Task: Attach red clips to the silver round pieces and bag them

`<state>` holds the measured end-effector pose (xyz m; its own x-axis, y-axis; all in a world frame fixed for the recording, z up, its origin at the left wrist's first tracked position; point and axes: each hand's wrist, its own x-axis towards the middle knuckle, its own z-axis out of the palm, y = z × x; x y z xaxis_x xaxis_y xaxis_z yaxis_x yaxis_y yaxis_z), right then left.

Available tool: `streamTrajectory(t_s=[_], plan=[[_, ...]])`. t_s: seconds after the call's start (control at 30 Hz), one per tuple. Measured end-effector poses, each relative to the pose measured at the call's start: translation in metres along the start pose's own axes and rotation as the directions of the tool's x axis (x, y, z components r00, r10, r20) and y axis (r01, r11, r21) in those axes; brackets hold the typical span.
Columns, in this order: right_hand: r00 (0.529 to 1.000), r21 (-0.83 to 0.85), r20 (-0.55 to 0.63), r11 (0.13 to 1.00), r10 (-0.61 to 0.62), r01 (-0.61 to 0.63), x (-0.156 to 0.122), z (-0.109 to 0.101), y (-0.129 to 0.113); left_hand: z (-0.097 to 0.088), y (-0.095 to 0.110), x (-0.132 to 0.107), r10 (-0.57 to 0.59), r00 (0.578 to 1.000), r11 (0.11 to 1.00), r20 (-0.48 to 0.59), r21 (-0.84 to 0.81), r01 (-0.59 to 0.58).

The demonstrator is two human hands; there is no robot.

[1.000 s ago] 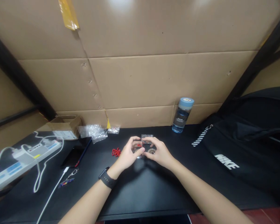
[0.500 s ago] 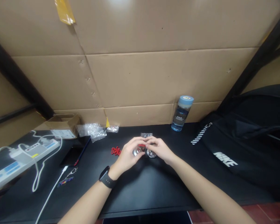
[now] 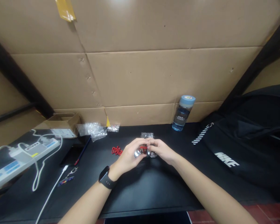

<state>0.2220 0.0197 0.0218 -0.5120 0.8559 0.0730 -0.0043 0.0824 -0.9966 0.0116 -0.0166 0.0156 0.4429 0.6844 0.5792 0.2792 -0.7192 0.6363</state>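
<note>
Red piece: I have it at the middle of my head view, between the two hands, just above or on the dark surface. The right hand reaches in with its fingers narrow, their tips closed on the red piece. The left hand meets it from the other side, fingers arched over and thumb below, making a small loop. My view into that loop is partly hidden, so I cannot tell whether its fingers grip the red piece or only surround it. A shiny silver part shows inside the loop, and a round clear part sits just under the right hand's fingers.

Beside the left hand I see a small heap of red pieces. A little clear packet lies just beyond the fingertips. A black watch circles the left wrist.

Farther left I have crumpled clear bags, an open cardboard box, a dark phone, a keyring and a white power strip with cables. To the right, a blue-capped bottle stands upright near the cardboard wall, with a black bag beyond it.
</note>
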Motion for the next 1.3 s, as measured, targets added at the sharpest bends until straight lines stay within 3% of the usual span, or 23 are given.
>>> streamTrajectory(t_s=[0.2, 0.7, 0.87, 1.0, 1.13, 1.3], plan=[[1.000, -0.048, 0.020, 0.999, -0.009, 0.010, -0.001, -0.002, -0.002, -0.006, 0.005, 0.002, 0.070, 0.996, 0.993, 0.049, 0.094, -0.074], [0.997, -0.104, 0.069, 0.994, -0.023, 0.030, -0.003, -0.005, -0.009, -0.006, 0.011, 0.005, 0.047, 0.998, 0.994, 0.049, 0.092, -0.052], [0.999, -0.117, -0.041, 0.993, 0.004, -0.009, -0.001, -0.016, -0.008, -0.018, 0.006, 0.004, 0.023, 0.999, 0.993, -0.035, 0.118, -0.019], [0.993, -0.105, -0.116, 0.994, 0.008, -0.021, 0.003, -0.025, -0.005, -0.027, -0.002, 0.002, -0.035, 0.992, 0.998, -0.121, 0.040, 0.040], [0.997, -0.074, -0.076, 0.997, 0.027, -0.033, 0.001, -0.014, -0.006, -0.020, -0.004, 0.001, -0.051, 0.994, 0.998, -0.094, -0.031, 0.048], [0.994, 0.034, 0.016, 0.994, 0.106, -0.107, -0.006, 0.002, -0.010, -0.010, 0.002, 0.002, 0.012, 1.000, 1.000, -0.027, 0.027, -0.011]])
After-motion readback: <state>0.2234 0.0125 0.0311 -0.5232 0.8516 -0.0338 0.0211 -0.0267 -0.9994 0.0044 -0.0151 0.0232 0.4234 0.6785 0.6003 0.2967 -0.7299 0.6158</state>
